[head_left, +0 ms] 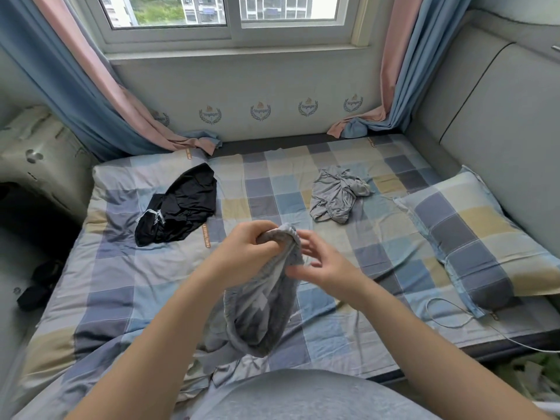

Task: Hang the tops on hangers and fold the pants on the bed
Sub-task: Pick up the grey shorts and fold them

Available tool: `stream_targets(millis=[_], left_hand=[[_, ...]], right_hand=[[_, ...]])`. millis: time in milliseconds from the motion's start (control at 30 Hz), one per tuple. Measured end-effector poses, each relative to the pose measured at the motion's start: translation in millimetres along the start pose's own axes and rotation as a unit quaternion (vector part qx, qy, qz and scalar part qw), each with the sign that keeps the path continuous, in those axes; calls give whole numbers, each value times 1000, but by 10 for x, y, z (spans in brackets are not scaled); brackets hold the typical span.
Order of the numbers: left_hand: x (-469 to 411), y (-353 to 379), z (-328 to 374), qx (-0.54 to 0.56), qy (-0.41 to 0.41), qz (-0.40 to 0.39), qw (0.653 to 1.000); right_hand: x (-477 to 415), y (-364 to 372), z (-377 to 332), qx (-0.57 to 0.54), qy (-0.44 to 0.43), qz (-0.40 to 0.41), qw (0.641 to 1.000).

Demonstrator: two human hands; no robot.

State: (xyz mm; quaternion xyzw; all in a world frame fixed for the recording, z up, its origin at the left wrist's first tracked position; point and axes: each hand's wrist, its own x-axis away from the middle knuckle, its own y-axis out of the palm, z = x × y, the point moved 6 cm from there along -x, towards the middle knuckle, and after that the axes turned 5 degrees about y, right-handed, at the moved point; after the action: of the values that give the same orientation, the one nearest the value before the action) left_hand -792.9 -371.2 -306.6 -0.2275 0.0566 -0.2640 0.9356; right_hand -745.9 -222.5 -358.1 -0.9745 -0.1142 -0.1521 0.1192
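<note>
Bare checked bed (272, 189) lies between black garment (178, 204) and crumpled grey garment (336, 198); pillow (485, 237) crowds the right side.

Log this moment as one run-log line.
left hand: grips grey garment above bed | right hand: at the cloth, blurred, grip unclear | lying crumpled: black garment, second grey garment

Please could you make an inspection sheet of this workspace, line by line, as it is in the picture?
Surface: bed with a checked sheet, creased.
Job's things: grey garment held up above the bed; black garment crumpled at left; second grey garment crumpled at right; no hanger seen.
Clutter: pillow at right; dark items on the floor at left.
Hands: left hand grips the held garment's elastic edge; right hand at the fabric, blurred, grip unclear.
Cables: thin white cable looped beside the pillow.
Surroundings: window, pink-and-blue curtains, padded headboard at right.
</note>
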Motion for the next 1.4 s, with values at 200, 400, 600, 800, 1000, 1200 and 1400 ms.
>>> stream_targets(millis=[200, 400, 600, 800, 1000, 1200, 1400], left_hand=[[68, -47, -108, -36, -7, -37, 999], [110, -71, -713, -162, -30, 90, 982], [365, 26, -1385, -230, -185, 111, 949], [653, -246, -1857, -166, -300, 113, 933], [636, -261, -1932, 45, -358, 157, 920], [605, -359, -1820, 66, -354, 134, 923], [727, -475, -1822, 155, -367, 175, 900]], right_hand=[[-150, 36, -76, 101, -58, 102, 988], [-157, -297, -75, -34, -36, 185, 982], [-114, -797, 288, -154, 18, 303, 940], [80, -1476, 918, -89, 99, 384, 914], [165, -1473, 1174, 69, 142, 375, 913], [41, -1260, 1274, -29, 233, 287, 928], [50, -1287, 1135, -69, 194, 243, 948]])
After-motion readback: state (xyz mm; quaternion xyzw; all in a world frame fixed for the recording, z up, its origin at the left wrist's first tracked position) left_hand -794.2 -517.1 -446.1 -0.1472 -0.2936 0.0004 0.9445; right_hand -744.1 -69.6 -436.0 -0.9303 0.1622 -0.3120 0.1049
